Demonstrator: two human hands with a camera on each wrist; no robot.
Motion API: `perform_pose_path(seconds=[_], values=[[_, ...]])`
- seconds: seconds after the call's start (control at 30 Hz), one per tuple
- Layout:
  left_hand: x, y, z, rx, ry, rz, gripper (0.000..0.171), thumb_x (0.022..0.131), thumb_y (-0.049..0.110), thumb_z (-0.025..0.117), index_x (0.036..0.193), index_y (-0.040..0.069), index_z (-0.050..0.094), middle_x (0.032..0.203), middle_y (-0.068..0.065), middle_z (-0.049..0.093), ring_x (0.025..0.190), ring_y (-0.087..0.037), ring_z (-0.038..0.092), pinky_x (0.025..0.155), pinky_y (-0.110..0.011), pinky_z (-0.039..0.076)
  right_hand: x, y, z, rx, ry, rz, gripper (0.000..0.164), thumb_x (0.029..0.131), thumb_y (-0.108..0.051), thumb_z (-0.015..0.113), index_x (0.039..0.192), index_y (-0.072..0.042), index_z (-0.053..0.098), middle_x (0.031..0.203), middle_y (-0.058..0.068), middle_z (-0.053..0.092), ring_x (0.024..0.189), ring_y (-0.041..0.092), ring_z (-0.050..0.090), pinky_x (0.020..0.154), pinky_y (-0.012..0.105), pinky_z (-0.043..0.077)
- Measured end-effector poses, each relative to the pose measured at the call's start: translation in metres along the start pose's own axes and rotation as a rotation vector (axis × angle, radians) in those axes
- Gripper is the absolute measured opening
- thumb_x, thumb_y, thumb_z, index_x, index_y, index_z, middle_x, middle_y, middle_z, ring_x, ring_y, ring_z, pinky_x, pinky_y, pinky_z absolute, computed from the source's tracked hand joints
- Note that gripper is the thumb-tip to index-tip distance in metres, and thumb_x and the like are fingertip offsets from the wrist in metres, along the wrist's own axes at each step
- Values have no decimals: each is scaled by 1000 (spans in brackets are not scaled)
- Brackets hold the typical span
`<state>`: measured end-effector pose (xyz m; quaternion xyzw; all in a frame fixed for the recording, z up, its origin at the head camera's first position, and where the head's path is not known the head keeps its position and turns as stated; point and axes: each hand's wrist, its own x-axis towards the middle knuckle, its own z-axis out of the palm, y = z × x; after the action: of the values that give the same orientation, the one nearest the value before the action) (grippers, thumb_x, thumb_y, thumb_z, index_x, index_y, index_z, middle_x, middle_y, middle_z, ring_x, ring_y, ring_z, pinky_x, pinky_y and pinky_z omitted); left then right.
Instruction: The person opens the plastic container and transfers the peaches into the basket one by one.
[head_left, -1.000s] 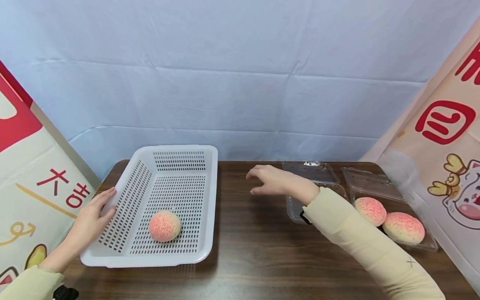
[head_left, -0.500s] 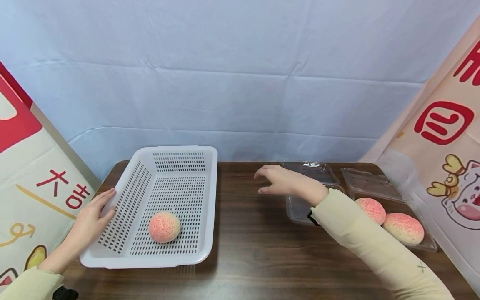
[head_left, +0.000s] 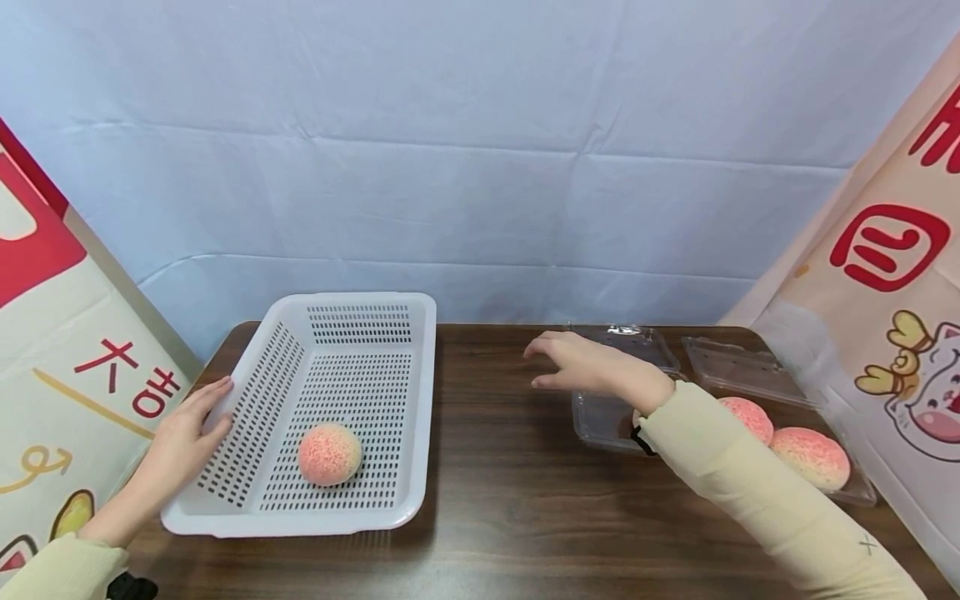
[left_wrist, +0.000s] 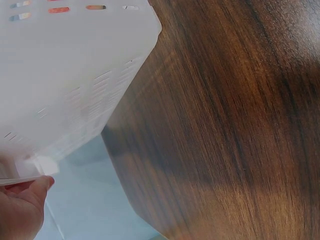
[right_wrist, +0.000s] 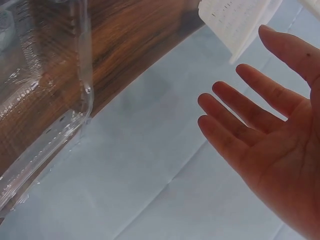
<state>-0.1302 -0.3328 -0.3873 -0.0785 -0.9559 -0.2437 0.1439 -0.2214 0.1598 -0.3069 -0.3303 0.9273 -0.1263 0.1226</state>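
Gripping white basket (head_left: 426, 400) by nine-o'clock rim with left hand (head_left: 183, 433), with pink ball (head_left: 330, 454) inside near six. Toward four o'clock, across bench (head_left: 495, 483) from basket's edge, hovering with spread, unladen right hand (head_left: 585, 362) near clear box (head_left: 609, 421); baring palm only to right wrist view.

On the table (head_left: 487, 517) we see a basket (head_left: 426, 400) at left, one peach (head_left: 330, 454) in its near half. To the right we find an inner container (head_left: 597, 417), then an outer container (head_left: 853, 497) holding two peaches (head_left: 813, 458); a cloth (head_left: 480, 150) hangs behind.
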Motion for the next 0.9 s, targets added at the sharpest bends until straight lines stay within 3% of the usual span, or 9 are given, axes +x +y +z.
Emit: perform_pose_path(seconds=[0.5,0.73,0.9], values=[[0,2,-1,-2,2,4,49,88,6,54,133,-8,39,135,-27,38,113,-48,41,83,-60,33,-12,11,0,-22,14,5,40,86,-22,62,120,-2,54,122,14,52,112,30,50,89,43,40],[1,2,-1,-3,-5,-2,50,88,6,54,133,-8,38,135,-28,38,113,-49,41,82,-61,34,-18,20,1,-27,25,15,40,86,-22,62,120,-3,54,118,13,53,95,23,56,79,38,44],[0,2,-1,-1,-1,0,50,87,5,54,133,-8,38,134,-28,38,112,-49,41,82,-61,34,-23,23,1,-20,18,42,40,86,-22,62,120,-2,54,119,14,53,98,25,56,79,39,45]])
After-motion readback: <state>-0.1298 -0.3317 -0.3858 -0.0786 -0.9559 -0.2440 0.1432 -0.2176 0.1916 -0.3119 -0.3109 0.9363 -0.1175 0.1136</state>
